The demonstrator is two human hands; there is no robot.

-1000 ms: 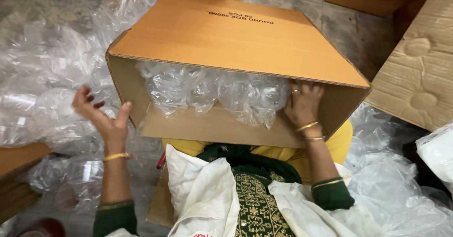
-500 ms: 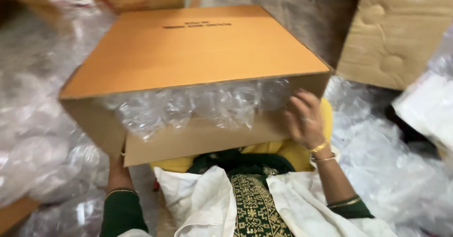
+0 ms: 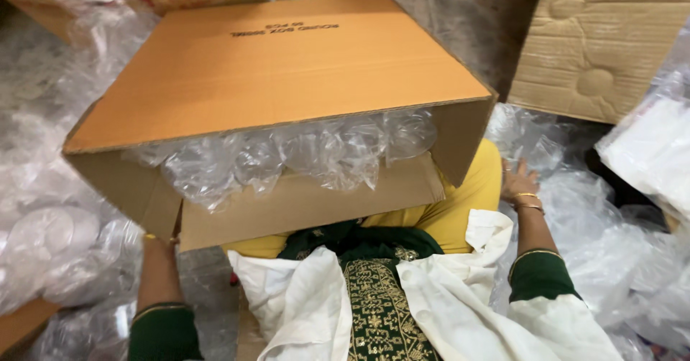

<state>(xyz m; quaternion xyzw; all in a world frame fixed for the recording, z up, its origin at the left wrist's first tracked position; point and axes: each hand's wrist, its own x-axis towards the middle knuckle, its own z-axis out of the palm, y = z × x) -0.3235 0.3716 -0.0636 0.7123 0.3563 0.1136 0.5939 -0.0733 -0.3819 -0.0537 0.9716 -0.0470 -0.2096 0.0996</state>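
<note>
Box point(image 3: 280, 73) lies tipped on the lap, mouth at 6 o'clock stuffed with clear plastic point(image 3: 302, 152); left hand point(image 3: 159, 242) under its 8 o'clock corner, grip unclear, right hand point(image 3: 519, 181) spread on bags at 3 o'clock, so box may slide and spill.

A large cardboard box point(image 3: 287, 80) lies on its side across the person's lap, its open mouth packed with clear plastic bags point(image 3: 302, 152) that leave no gap inside. Heaps of clear plastic point(image 3: 50, 239) crowd both sides. Another carton point(image 3: 611, 37) blocks the upper right.
</note>
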